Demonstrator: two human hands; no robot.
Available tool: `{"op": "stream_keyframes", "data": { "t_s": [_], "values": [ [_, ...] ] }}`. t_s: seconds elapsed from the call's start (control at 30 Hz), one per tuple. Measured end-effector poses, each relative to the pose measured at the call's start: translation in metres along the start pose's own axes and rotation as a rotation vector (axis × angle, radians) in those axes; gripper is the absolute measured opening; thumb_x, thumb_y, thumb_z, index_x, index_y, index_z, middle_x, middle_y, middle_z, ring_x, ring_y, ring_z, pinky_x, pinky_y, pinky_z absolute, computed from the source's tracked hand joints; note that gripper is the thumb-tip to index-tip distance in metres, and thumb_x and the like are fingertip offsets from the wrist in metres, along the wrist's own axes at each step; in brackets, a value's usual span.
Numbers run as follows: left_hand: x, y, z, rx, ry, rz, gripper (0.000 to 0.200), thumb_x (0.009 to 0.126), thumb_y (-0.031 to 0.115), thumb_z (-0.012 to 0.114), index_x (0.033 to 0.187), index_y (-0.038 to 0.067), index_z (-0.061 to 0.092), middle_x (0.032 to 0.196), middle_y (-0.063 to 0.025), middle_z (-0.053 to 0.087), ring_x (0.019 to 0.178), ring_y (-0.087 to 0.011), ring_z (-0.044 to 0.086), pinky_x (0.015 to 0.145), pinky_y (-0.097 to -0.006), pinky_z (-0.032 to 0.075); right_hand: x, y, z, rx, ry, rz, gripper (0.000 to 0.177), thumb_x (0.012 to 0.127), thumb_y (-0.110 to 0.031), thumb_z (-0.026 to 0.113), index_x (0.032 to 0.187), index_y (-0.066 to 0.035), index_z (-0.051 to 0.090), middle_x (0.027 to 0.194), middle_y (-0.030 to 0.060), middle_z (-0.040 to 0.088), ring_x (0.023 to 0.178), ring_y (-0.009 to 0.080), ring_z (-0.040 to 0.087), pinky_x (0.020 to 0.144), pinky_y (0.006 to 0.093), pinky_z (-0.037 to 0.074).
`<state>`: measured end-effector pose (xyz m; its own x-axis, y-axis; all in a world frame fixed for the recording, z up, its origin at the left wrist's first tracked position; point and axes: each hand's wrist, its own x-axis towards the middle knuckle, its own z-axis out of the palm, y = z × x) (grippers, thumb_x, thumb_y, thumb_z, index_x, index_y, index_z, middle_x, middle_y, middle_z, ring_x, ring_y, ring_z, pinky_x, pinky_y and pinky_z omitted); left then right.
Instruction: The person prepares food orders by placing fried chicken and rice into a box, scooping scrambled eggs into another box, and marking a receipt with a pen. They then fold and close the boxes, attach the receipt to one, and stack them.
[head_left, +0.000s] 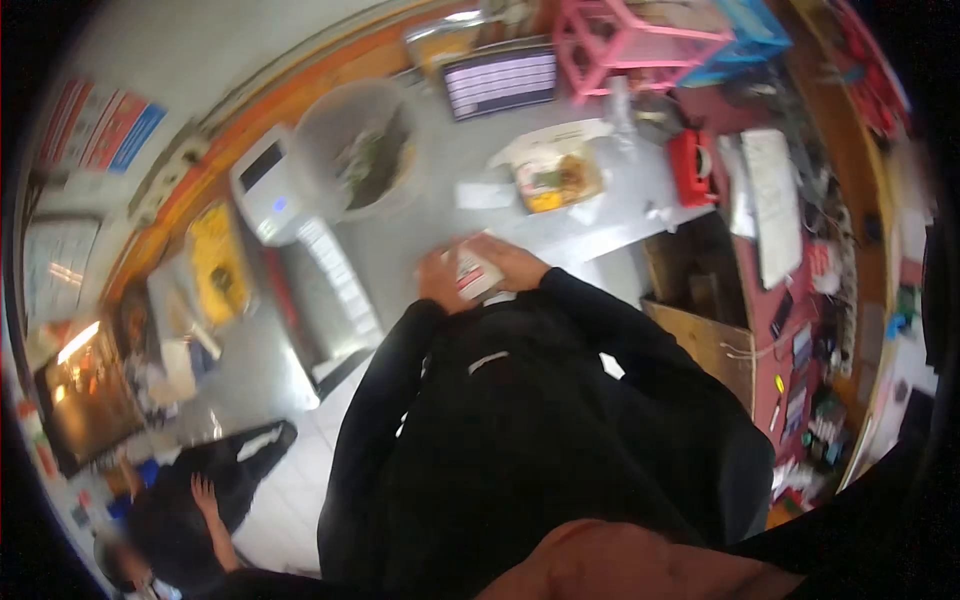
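Note:
Close to my body, at the near edge of the metal counter point(440, 215), both hands are around a small white box point(476, 274) with red and dark print. My left hand point(440, 282) presses its left side, fingers curled over the top. On the opposite side my right hand point(514, 264) grips it, with the thumb and fingers partly blurred. Beyond the hands stands an open takeaway box point(545, 200) of mixed food, its lid folded back. A white slip of paper point(484, 195) lies beside that box.
Left on the counter are a clear tub point(318, 130) with greens, a white label scale point(268, 190) trailing printed labels, and a yellow tray point(218, 265). A tablet point(499, 82) and pink basket point(640, 45) stand behind. Another person point(190, 500) is at lower left.

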<state>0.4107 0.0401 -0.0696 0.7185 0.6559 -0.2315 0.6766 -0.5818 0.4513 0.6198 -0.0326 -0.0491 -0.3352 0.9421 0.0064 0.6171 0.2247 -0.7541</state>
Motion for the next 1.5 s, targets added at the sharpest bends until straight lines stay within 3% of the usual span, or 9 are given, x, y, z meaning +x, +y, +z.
{"op": "stream_keyframes", "data": {
  "t_s": [0.17, 0.23, 0.33, 0.47, 0.57, 0.77, 1.13, 1.33, 1.5],
  "values": [
    [0.008, 0.019, 0.005, 0.147, -0.088, -0.101, 0.129, 0.047, 0.046, 0.084, 0.148, 0.013, 0.011, 0.128, -0.022, 0.037, 0.121, -0.0385, 0.038, 0.1, -0.0541, 0.027, -0.108, 0.139, -0.105, -0.274, 0.822, 0.501, 0.019, 0.081, -0.026, 0.065, 0.081, -0.007, 0.068, 0.075, 0.0133, 0.065, 0.069, 0.0301, 0.063, 0.063, 0.0415, 0.048],
    [0.01, 0.031, 0.006, 0.121, -0.123, -0.173, 0.129, 0.047, 0.044, 0.085, 0.148, 0.014, 0.009, 0.129, -0.0224, 0.036, 0.121, -0.0395, 0.036, 0.1, -0.0545, 0.027, -0.176, 0.193, -0.194, -0.373, 1.176, 0.622, 0.031, 0.086, -0.029, 0.058, 0.066, -0.006, 0.062, 0.071, 0.0163, 0.064, 0.063, 0.0327, 0.063, 0.056, 0.0438, 0.047],
    [0.013, 0.04, 0.015, 0.126, -0.141, -0.227, 0.131, 0.048, 0.046, 0.084, 0.147, 0.013, 0.006, 0.129, -0.0228, 0.035, 0.12, -0.0405, 0.036, 0.099, -0.0541, 0.028, -0.272, 0.272, -0.275, -0.707, 1.26, 1.032, 0.032, 0.089, -0.027, 0.051, 0.088, 0.002, 0.065, 0.069, 0.0218, 0.064, 0.063, 0.0395, 0.064, 0.058, 0.0477, 0.051],
    [0.027, 0.053, 0.024, 0.136, -0.186, -0.274, 0.135, 0.048, 0.052, 0.084, 0.146, 0.012, 0.001, 0.126, -0.0232, 0.034, 0.117, -0.0406, 0.036, 0.096, -0.0533, 0.032, -0.307, 0.301, -0.303, 0.832, 1.046, 1.149, 0.022, 0.087, -0.02, 0.061, 0.096, 0.001, 0.061, 0.075, 0.0133, 0.065, 0.059, 0.0228, 0.066, 0.051, 0.0316, 0.054],
    [0.039, 0.07, 0.028, 0.117, -0.206, -0.312, 0.136, 0.048, 0.052, 0.084, 0.146, 0.013, -0.001, 0.126, -0.0227, 0.033, 0.118, -0.0407, 0.036, 0.097, -0.0537, 0.032, -0.299, 0.283, -0.306, 1.046, 1.072, 1.046, 0.032, 0.082, -0.028, 0.069, 0.092, 0.002, 0.062, 0.065, 0.0107, 0.062, 0.046, 0.017, 0.057, 0.043, 0.0263, 0.046],
    [0.051, 0.094, 0.033, 0.154, -0.182, -0.295, 0.129, 0.048, 0.054, 0.082, 0.146, 0.011, 0.009, 0.124, -0.0221, 0.038, 0.117, -0.0387, 0.038, 0.095, -0.0547, 0.033, -0.344, 0.216, -0.282, 0.391, 1.051, 1.107, 0.029, 0.077, -0.029, 0.075, 0.069, -0.004, 0.061, 0.049, 0.0004, 0.051, 0.037, 0.0073, 0.044, 0.032, 0.024, 0.026],
    [0.044, 0.137, 0.012, 0.064, 0.035, -0.453, 0.119, 0.05, 0.05, 0.082, 0.144, 0.012, 0.019, 0.121, -0.0224, 0.046, 0.116, -0.0394, 0.043, 0.089, -0.0575, 0.039, -0.335, 0.261, -0.261, -0.55, 0.659, 1.254, 0.029, 0.072, -0.028, 0.069, 0.077, 0.0, 0.069, 0.08, 0.0233, 0.066, 0.084, 0.038, 0.065, 0.075, 0.0463, 0.052],
    [0.031, 0.189, -0.027, -0.074, 0.322, -0.558, 0.116, 0.049, 0.044, 0.082, 0.142, 0.013, 0.021, 0.119, -0.0208, 0.044, 0.115, -0.0393, 0.041, 0.093, -0.0562, 0.032, -0.346, 0.266, -0.239, -0.601, 0.339, 1.274, 0.022, 0.081, -0.022, 0.061, 0.09, -0.003, 0.068, 0.093, 0.0198, 0.067, 0.09, 0.0365, 0.065, 0.074, 0.0447, 0.053],
    [0.032, 0.218, -0.044, 0.006, 0.5, -0.581, 0.114, 0.047, 0.044, 0.079, 0.142, 0.013, 0.024, 0.114, -0.0188, 0.043, 0.11, -0.0356, 0.041, 0.089, -0.0511, 0.031, -0.201, 0.122, -0.195, 0.419, 0.357, 0.673, 0.017, 0.08, -0.024, 0.07, 0.087, -0.008, 0.072, 0.069, -0.0032, 0.063, 0.055, 0.0029, 0.049, 0.047, 0.0192, 0.039]
  ]
}}
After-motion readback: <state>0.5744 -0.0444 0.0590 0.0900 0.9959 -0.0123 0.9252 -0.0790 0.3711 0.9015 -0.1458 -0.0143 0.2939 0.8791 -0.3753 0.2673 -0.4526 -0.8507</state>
